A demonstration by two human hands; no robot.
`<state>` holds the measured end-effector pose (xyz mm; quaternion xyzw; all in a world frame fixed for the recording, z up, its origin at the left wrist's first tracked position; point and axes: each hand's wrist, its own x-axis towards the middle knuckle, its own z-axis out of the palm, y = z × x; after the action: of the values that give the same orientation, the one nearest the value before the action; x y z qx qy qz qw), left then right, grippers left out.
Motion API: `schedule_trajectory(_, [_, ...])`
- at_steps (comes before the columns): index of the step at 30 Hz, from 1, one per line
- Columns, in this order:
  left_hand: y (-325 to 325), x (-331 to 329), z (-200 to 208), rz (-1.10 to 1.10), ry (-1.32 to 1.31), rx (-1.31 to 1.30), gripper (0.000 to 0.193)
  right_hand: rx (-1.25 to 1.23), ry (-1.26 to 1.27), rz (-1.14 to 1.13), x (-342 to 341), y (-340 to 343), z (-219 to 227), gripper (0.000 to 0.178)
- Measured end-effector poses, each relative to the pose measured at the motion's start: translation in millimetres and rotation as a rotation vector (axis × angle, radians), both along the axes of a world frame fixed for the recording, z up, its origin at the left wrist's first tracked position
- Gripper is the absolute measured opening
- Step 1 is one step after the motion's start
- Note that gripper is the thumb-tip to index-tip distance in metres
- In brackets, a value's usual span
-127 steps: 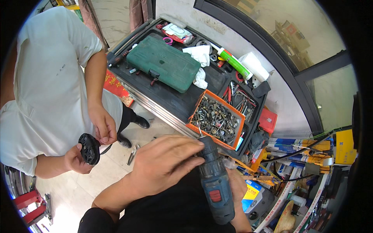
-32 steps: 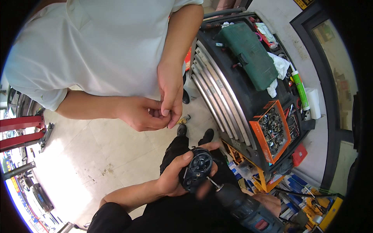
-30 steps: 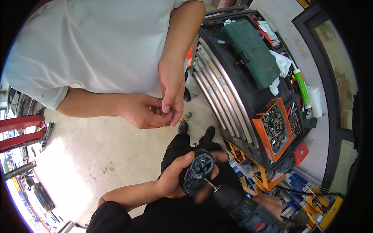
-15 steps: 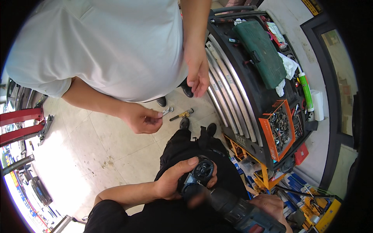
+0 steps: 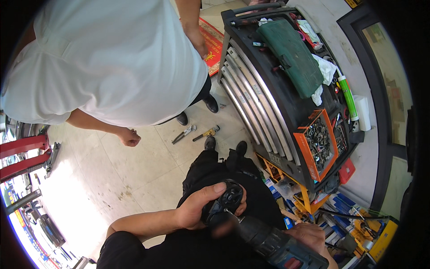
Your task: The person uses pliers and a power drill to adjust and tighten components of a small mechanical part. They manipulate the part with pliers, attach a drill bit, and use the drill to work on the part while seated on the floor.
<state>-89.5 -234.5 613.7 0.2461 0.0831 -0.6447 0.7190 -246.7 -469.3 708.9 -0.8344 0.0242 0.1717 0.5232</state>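
My left hand [image 5: 193,207] is closed around a round black part with a spoked, wheel-like face [image 5: 232,195], held just above my lap. My right hand [image 5: 307,235] grips a dark cordless drill [image 5: 264,237], seen partly at the lower edge. The drill's chuck points up and left, its thin bit reaching to the lower side of the black part; whether the tip is inside it I cannot tell. A blurred patch hides some of the part beneath the bit. On the floor past my feet lie slip-joint pliers [image 5: 183,133] and a yellow-and-black pipe wrench [image 5: 206,133].
A co-worker in a white shirt [image 5: 121,58] stands ahead on the left. To my right is a tool cabinet [image 5: 264,105] carrying a green case [image 5: 291,58], an orange box of small metal parts [image 5: 299,150] and a green tube [image 5: 348,98]. Red lift arms [image 5: 24,154] stand far left.
The co-worker has stepped back and drawn both hands away, so the pliers now show fully. A red mat has come into view. My hands keep nearly the same hold and place.
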Motion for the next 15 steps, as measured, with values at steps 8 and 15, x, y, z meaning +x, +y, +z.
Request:
schedule_trajectory(8, [-5.7, 5.1, -5.4, -0.134, -0.005, -0.024, 0.059, -0.090, 0.091, 0.009, 10.4, -0.4, 19.7, 0.028])
schedule_trajectory(15, [-4.5, 7.0, -10.3, -0.310, 0.024, 0.006, 0.058, -0.218, -0.011, 0.181, 23.2, -12.6, 36.6, 0.030])
